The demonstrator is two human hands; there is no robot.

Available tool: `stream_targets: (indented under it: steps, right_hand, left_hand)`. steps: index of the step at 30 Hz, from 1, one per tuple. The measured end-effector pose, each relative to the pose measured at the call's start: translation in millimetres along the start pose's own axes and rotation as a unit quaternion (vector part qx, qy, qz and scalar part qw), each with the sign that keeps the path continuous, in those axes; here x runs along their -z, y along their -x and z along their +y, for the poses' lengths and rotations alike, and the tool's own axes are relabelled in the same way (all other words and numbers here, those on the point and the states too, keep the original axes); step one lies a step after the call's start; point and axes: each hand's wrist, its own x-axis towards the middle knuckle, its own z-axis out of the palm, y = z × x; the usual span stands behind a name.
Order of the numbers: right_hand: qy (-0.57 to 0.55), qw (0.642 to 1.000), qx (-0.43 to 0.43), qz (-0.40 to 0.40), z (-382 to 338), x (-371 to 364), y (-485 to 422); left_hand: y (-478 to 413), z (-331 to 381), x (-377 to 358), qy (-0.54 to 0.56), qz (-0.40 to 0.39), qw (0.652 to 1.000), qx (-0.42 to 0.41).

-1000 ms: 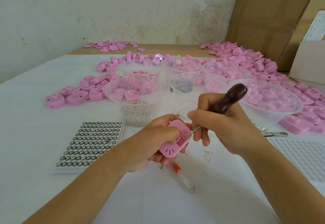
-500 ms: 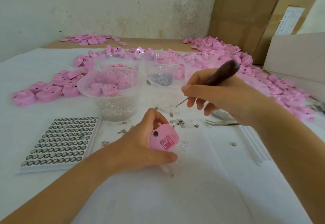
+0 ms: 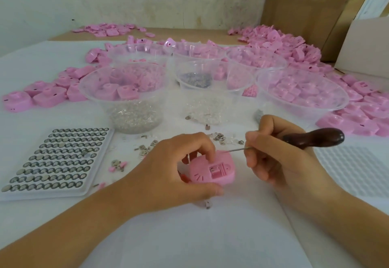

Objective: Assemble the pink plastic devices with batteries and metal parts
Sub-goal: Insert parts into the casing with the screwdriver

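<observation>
My left hand grips a pink plastic device low over the white table, its open compartment facing up. My right hand holds an awl with a dark wooden handle; its thin metal tip touches the device's upper edge. A white tray of button batteries lies to the left. Small metal parts are scattered just beyond my left hand, with more small metal parts beyond the device.
Several clear plastic bowls with pink parts, clear bits and grey pieces stand behind my hands. Piles of pink housings cover the back and right of the table. An empty white tray lies at right. Cardboard boxes stand at back right.
My right hand has come down from near the bowls and brought the awl tip to the device. My left hand has turned the device so that its compartment faces up.
</observation>
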Motion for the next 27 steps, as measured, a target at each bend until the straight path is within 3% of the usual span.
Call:
stream_targets:
  steps: [7, 18, 27]
  right_hand:
    - [-0.006, 0.999, -0.037, -0.018, 5.0, 3.2, -4.7]
    - [0.006, 0.993, -0.054, -0.103, 7.4, 4.9, -3.5]
    - [0.023, 0.992, -0.06, -0.109, 9.2, 3.9, -3.7]
  left_hand:
    - [-2.0, -5.0, -2.8, -0.064, -0.024, 0.996, -0.05]
    - [-3.1, -7.3, -3.5, -0.07, -0.019, 0.996, -0.049]
    - [-4.2, -7.4, -4.5, -0.051, -0.02, 0.997, -0.055]
